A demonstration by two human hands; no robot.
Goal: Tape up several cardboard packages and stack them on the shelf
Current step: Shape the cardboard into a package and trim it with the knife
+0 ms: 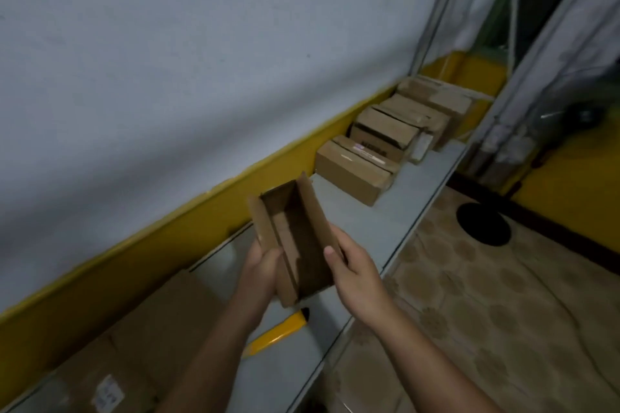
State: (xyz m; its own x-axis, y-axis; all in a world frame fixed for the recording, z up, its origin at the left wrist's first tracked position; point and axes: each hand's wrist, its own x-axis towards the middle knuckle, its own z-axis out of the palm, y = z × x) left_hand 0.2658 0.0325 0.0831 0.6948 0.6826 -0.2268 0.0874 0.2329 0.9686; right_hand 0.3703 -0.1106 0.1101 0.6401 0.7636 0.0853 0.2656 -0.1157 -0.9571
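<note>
Both hands [312, 265] gripping open cardboard box [295, 238], shelf [396, 211], possibly taped packages [385, 141]
</note>
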